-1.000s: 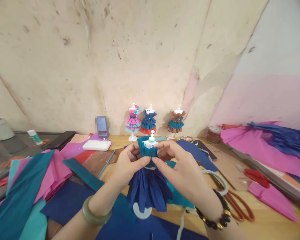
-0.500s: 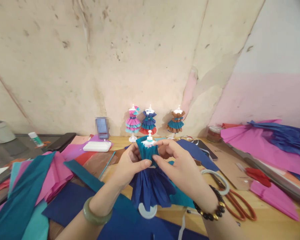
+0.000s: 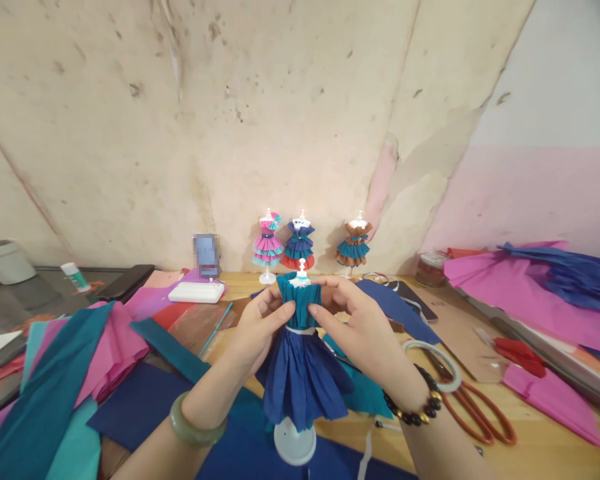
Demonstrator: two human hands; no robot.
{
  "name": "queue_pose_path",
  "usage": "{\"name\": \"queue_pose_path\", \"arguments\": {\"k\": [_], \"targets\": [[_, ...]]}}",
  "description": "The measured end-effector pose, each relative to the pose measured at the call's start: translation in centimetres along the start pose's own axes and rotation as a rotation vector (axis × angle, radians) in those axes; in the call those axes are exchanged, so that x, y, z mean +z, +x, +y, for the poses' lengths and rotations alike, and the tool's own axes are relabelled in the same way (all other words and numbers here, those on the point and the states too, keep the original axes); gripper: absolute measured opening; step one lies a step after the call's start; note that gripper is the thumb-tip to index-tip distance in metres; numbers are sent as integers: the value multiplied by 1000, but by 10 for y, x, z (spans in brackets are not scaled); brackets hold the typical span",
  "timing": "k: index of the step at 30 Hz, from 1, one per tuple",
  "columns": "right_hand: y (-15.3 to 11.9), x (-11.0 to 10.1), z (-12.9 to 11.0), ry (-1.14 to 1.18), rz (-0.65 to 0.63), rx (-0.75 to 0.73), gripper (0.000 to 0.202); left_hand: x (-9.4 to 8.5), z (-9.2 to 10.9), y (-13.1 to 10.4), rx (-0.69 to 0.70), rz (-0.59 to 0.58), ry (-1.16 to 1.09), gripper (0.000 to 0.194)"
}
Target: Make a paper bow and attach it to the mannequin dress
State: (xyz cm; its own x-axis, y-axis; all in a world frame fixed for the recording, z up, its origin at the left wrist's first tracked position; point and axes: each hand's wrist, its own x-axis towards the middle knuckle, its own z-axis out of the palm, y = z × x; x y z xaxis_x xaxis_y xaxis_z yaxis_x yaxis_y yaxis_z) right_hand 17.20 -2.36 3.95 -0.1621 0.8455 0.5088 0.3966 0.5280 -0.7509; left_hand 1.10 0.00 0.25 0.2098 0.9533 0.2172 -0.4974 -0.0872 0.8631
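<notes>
A small white dress form stands upright on its round base. It wears a pleated teal bodice above a gathered navy skirt, with a thin white band at the waist. My left hand pinches the bodice's left side, thumb on the front and fingers behind. On the right side my right hand holds the bodice the same way. Fingertips behind the bodice are partly hidden.
Three dressed mini forms stand by the wall. Scissors and a tape roll lie right. Coloured paper sheets cover the left; a glue stick and a white case are behind.
My thumbs have moved apart on the bodice, showing more of its front and the white waist band. The dress form's base shows more fully below the skirt.
</notes>
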Motion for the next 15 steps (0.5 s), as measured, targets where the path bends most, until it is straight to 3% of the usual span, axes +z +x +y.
{"name": "queue_pose_path", "arguments": {"k": [10, 15], "targets": [[-1, -3, 5, -4, 16, 14, 11, -2, -1, 4, 20, 67, -49, 31], [1, -6, 9, 119, 4, 81, 12, -3, -1, 5, 25, 69, -55, 32]]}}
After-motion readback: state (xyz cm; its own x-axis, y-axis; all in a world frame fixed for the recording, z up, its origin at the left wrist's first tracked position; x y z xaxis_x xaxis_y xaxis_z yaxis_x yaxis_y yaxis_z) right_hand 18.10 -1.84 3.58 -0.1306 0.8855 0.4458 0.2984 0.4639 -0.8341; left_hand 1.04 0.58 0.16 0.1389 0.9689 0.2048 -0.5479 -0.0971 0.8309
